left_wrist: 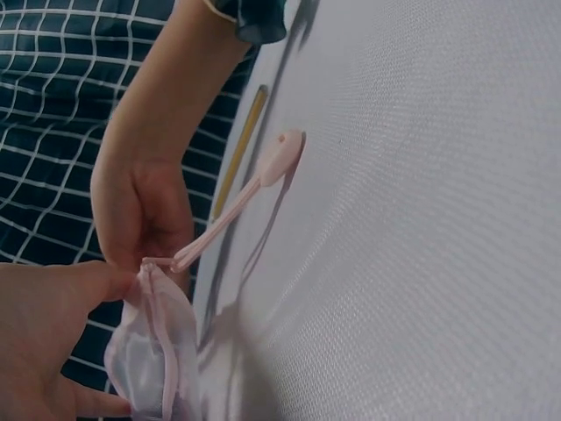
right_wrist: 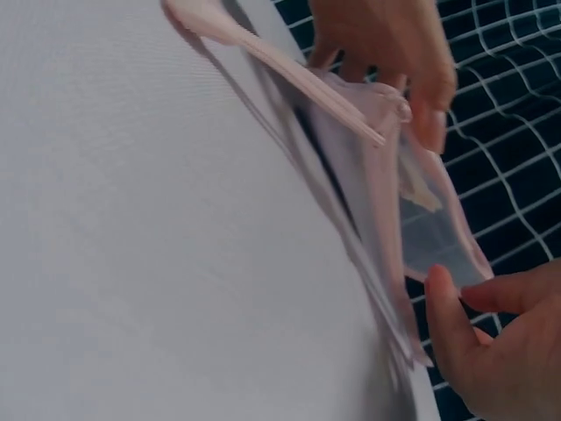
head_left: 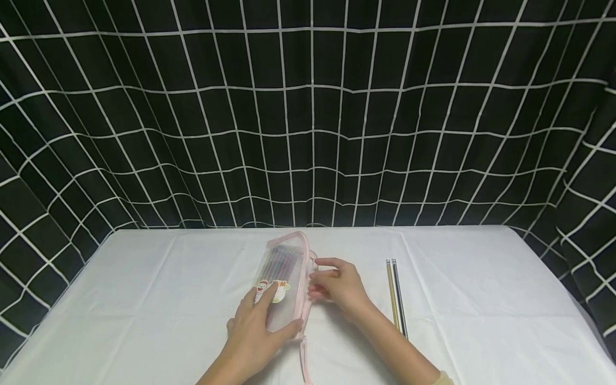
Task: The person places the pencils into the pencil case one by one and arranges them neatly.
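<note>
A clear pencil case [head_left: 289,315] with pink trim lies tilted on the white table, its pink-edged mouth parted along the right side. Several coloured pencils [head_left: 281,262] show through its far part, and cartoon stickers mark its face. My left hand [head_left: 257,329] grips the near part, fingers spread over the face and thumb at the pink edge. On the right side, my right hand [head_left: 340,286] holds the pink rim with its fingertips; in the right wrist view its thumb and forefinger [right_wrist: 504,294] meet at the rim. A pink strap [left_wrist: 219,224] trails from the near corner.
Two pencils, one gold [head_left: 392,294] and one dark [head_left: 399,299], lie side by side right of the right forearm, which partly hides their near ends. White cloth [head_left: 159,299] covers the table. A black curtain with a white grid [head_left: 327,112] hangs behind and at both sides.
</note>
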A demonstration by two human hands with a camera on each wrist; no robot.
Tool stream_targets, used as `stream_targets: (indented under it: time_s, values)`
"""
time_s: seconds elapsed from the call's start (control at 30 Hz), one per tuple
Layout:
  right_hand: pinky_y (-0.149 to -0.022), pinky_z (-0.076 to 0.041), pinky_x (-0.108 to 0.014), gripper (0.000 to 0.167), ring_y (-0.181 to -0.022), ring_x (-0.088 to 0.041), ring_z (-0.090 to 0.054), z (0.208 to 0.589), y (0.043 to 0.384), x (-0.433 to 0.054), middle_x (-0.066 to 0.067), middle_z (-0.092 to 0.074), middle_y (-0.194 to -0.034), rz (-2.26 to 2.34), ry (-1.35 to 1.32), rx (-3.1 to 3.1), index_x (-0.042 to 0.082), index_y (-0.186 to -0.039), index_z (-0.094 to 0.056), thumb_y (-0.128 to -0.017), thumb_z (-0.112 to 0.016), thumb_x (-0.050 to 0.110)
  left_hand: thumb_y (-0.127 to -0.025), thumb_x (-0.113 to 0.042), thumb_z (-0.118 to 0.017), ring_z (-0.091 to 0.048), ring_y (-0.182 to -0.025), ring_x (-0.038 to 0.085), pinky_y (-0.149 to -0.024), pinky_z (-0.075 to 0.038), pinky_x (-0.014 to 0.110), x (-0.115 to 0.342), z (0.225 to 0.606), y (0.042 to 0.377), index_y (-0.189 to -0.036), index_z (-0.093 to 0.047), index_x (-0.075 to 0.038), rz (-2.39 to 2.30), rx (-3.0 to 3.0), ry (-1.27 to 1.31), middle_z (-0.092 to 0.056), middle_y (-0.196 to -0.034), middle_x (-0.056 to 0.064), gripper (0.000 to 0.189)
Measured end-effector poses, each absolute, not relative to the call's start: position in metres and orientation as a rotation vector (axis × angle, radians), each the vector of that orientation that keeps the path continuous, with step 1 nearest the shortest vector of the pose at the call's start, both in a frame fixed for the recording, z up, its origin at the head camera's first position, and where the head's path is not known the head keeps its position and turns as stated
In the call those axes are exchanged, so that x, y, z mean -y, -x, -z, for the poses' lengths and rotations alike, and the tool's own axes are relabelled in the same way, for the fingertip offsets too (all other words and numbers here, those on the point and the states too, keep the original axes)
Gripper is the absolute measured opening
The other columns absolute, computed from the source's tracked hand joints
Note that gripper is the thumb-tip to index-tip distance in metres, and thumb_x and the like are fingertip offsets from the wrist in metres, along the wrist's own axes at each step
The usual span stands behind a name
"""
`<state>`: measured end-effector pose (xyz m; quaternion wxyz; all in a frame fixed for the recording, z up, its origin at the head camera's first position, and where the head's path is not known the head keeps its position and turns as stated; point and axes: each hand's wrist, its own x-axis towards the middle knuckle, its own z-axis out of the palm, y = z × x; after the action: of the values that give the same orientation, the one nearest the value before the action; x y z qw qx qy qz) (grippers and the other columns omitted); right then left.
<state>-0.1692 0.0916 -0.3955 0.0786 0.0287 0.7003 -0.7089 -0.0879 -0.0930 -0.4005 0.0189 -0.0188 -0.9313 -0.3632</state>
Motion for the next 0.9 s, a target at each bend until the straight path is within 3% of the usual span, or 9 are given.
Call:
stream_targets:
  time_s: [0.3, 0.47, 0.67, 0.9]
  values:
    - [-0.07, -0.062, -0.027, 0.044, -0.071, -0.012, -0.073, 0.382, 0.163, -0.126, -0.029, -0.073, -0.106, 2.059, -0.069, -2.172, -0.014, -0.141, -0.054, -0.097, -0.059, -0.01, -0.085, -0.057, -0.08, -0.043, -0.145, 0.052, -0.102, -0.034, 0.08, 0.096, 0.4, 0.089, -0.154, -0.055, -0.014, 1.116, 2.901, 0.096, -0.042, -0.158, 0.032, 0.085]
    - [-0.073, -0.062, -0.027, 0.046, -0.075, -0.012, -0.073, 0.374, 0.158, -0.152, -0.027, -0.072, -0.111, 1.999, -0.043, -2.252, -0.013, -0.143, -0.052, -0.099, -0.06, -0.008, -0.082, -0.058, -0.082, -0.038, -0.143, 0.062, -0.105, -0.034, 0.081, 0.102, 0.402, 0.089, -0.154, -0.056, -0.015, 1.164, 2.9, 0.077, -0.036, -0.158, 0.038, 0.087]
    - [-0.075, -0.063, -0.027, 0.049, -0.079, -0.011, -0.074, 0.368, 0.155, -0.179, -0.015, -0.074, -0.107, 1.967, -0.033, -2.288, -0.012, -0.147, -0.048, -0.1, -0.061, -0.005, -0.08, -0.058, -0.084, -0.047, -0.131, 0.069, -0.1, -0.045, 0.076, 0.108, 0.405, 0.088, -0.153, -0.056, -0.016, 1.179, 2.874, 0.045, -0.041, -0.149, 0.042, 0.089]
    - [-0.077, -0.062, -0.027, 0.051, -0.079, -0.009, -0.073, 0.366, 0.153, -0.206, -0.003, -0.074, -0.101, 1.973, -0.05, -2.32, -0.014, -0.15, -0.044, -0.102, -0.059, -0.004, -0.077, -0.059, -0.084, -0.043, -0.137, 0.065, -0.104, -0.034, 0.083, 0.106, 0.407, 0.09, -0.151, -0.059, -0.017, 1.17, 2.873, 0.011, -0.044, -0.149, 0.042, 0.089]
